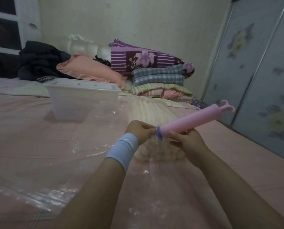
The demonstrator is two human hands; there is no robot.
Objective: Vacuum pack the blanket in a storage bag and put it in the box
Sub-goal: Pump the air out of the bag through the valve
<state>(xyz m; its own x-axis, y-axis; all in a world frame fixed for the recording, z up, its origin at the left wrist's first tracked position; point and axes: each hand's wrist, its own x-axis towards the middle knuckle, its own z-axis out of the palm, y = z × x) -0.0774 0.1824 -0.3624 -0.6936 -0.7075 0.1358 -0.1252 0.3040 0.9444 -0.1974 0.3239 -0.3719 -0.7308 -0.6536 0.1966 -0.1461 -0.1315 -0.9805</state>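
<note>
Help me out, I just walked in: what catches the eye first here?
The pink pump at centre right stands out: the right hand holds it, its tip at a blue ring that the left hand pinches on the clear bag over the bed. Behind, to the left, stands a clear box; folded bedding is stacked by the wall.

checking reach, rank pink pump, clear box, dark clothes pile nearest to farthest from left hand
1. pink pump, at the blue valve the left hand pinches, right side
2. clear box, ahead and left
3. dark clothes pile, far back left
</note>
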